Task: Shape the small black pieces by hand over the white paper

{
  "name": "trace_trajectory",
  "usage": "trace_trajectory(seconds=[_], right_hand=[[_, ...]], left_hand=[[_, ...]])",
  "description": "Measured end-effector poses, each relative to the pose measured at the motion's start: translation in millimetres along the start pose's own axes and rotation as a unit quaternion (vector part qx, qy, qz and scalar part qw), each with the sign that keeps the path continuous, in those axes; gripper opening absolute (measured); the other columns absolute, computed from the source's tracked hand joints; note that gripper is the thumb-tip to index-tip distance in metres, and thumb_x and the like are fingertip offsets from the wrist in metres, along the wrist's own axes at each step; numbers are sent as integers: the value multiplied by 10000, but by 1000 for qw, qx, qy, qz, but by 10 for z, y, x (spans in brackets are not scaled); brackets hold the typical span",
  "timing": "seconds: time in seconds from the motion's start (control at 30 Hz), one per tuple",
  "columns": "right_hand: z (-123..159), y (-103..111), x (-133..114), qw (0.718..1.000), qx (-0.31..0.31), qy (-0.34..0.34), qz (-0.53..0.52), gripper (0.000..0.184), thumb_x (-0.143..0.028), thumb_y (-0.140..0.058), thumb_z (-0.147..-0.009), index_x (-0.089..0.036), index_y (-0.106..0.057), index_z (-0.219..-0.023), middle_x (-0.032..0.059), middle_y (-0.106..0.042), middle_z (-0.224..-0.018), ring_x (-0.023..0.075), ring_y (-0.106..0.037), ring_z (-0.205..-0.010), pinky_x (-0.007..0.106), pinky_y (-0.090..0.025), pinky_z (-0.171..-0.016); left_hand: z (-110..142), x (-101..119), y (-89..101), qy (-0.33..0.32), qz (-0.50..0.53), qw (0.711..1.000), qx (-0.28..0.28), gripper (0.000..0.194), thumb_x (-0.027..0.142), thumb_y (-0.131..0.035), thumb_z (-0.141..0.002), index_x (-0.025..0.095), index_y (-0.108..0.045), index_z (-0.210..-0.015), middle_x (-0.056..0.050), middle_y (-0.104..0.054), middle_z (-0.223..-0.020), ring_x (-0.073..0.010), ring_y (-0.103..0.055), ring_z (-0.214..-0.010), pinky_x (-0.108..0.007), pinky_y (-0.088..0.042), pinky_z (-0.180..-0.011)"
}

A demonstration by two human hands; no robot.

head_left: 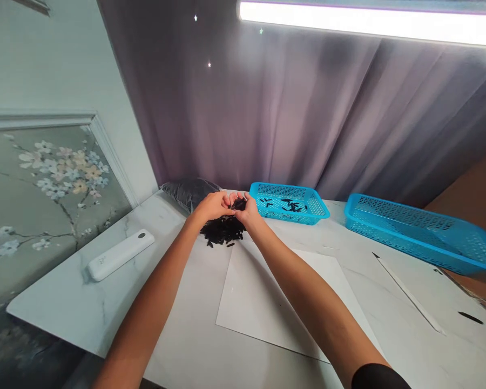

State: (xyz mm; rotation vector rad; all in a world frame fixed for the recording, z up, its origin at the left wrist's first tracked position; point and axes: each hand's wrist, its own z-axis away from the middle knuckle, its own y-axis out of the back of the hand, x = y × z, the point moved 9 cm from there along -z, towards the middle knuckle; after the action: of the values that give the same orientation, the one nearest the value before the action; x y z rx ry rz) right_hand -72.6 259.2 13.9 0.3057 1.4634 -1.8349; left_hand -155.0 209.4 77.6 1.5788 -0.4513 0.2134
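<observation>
Both hands meet above a pile of small, slim black pieces (222,231) on the table. My right hand (249,212) is cupped, palm up, around a cluster of black pieces (240,204). My left hand (211,206) touches the right one from the left side, its fingers bent inward at the cluster; what lies between those fingertips is hidden. Behind the left hand lies a plastic bag (188,193) filled with dark contents. Just right of the hands is a blue perforated basket (281,217) with several black pieces scattered on its bottom.
A second blue basket (409,243) stands at the right. White sheet (259,302) lies under the right forearm. A white rod with a dark tip (407,294) and a loose black piece (470,317) lie rightward. A white oblong device (121,255) rests at left.
</observation>
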Motion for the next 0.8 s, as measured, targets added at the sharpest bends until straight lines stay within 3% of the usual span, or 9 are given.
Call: trace_trajectory(seconds=[0.1, 0.2, 0.3, 0.37, 0.43, 0.5, 0.63, 0.8], right_hand=[[192, 77, -49, 999, -5, -25, -19, 349, -326, -609, -965, -158, -584, -1270, 108, -610, -1257, 236, -642, -1052, 439, -560, -875], [486, 317, -188, 999, -2, -30, -35, 341, -322, -608, -966, -158, -586, -1264, 106, -613, -1251, 233, -644, -1044, 433, -562, -869], [894, 761, -377, 998, 20, -25, -51, 321, -315, -606, -968, -156, -594, -1247, 101, -623, -1223, 219, -652, -1010, 412, -572, -842], [1211, 1109, -487, 997, 43, -25, -62, 292, -310, -601, -971, -153, -604, -1218, 91, -639, -1171, 197, -661, -947, 376, -582, -793], [1522, 1425, -565, 995, 64, -31, -75, 236, -303, -598, -975, -140, -621, -1144, 61, -659, -1038, 146, -655, -797, 296, -577, -674], [1780, 1670, -612, 992, 80, -42, -93, 163, -279, -581, -986, -121, -621, -977, -5, -617, -802, 76, -564, -574, 187, -486, -490], [2031, 1929, -678, 985, 92, -48, -139, 382, -248, -455, -1032, -170, -441, -658, -88, -368, -509, 28, -334, -354, 116, -271, -307], [2016, 1979, -734, 978, 89, -29, -186, 427, -279, -428, -1038, -202, -366, -623, -90, -331, -476, 39, -314, -334, 130, -277, -300]], left_hand=[[61, 294, 10, -68, -4, 998, 13, 318, 346, -599, -957, 150, -596, -1207, -97, -631, -1193, -213, -647, -1013, -416, -570, -866], [190, 716, -85, -144, -10, 989, 21, 273, 351, -597, -959, 136, -621, -1126, -72, -664, -1070, -177, -662, -900, -369, -579, -801], [428, 1251, -300, -229, -12, 972, 42, 137, 288, -628, -930, 160, -661, -965, -22, -685, -829, -153, -654, -746, -315, -558, -746], [645, 1617, -491, -290, -11, 955, 62, 62, 222, -632, -909, 179, -672, -928, -30, -698, -805, -176, -666, -760, -298, -542, -719], [884, 1955, -701, -360, -6, 930, 78, 108, 193, -578, -933, 175, -679, -899, -62, -714, -855, -206, -681, -821, -307, -544, -710], [1092, 2211, -889, -420, 7, 902, 95, 229, 167, -481, -977, 177, -685, -874, -75, -721, -852, -202, -689, -829, -311, -555, -708], [1298, 2432, -1137, -485, 63, 860, 143, 236, 173, -475, -991, 214, -701, -936, -52, -743, -880, -167, -705, -796, -280, -583, -676], [1296, 2348, -1233, -444, 170, 861, 179, 195, 115, -536, -957, 195, -696, -1036, -69, -718, -928, -154, -711, -841, -255, -607, -712]])
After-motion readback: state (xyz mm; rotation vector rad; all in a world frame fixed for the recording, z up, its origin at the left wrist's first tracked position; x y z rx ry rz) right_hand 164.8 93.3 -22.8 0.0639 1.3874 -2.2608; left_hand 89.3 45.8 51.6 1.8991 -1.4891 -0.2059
